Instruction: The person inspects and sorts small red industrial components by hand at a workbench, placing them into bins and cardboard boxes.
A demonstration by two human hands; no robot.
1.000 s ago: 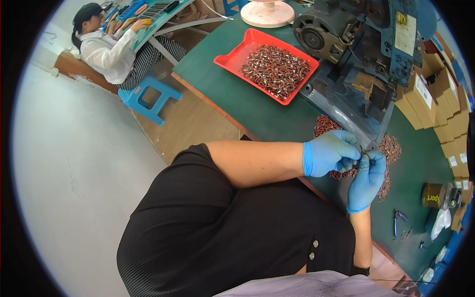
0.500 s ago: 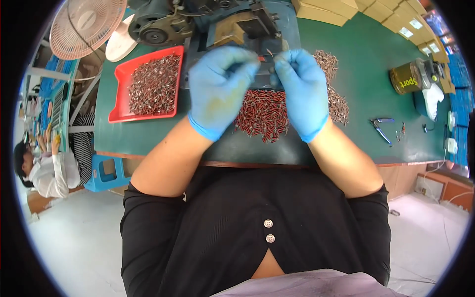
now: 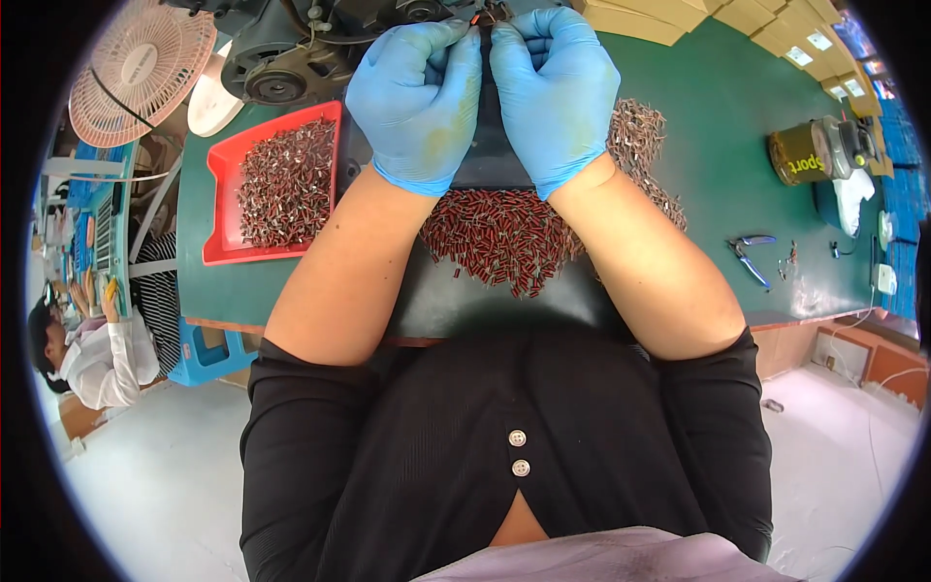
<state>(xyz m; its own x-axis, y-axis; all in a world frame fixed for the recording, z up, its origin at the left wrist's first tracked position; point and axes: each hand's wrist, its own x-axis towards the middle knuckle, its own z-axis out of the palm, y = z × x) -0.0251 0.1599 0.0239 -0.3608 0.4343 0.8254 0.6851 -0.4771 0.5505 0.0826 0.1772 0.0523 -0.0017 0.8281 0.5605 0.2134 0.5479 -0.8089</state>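
Observation:
Both of my hands wear blue gloves and are raised to the machine (image 3: 388, 19) at the far edge of the table. My left hand (image 3: 415, 107) pinches a small red part (image 3: 476, 19) between thumb and finger. Close beside it, my right hand (image 3: 558, 102) is closed in a pinch at a thin, coppery piece; its exact shape is too small to tell. Below my wrists lies a heap of small red cylindrical parts with wire leads (image 3: 504, 238). Beyond my right forearm is a heap of brownish metal-leaded parts (image 3: 635, 136).
A red tray (image 3: 221, 209) full of small metal parts stands at left, near a fan (image 3: 141, 68). At right are blue-handled pliers (image 3: 749, 260), a lidded jar (image 3: 800, 153) and cardboard boxes (image 3: 645, 17). A person (image 3: 97, 354) sits at another bench far left.
Both hands have moved away from me, from above the red heap up to the machine, and come closer together. The view has shifted slightly.

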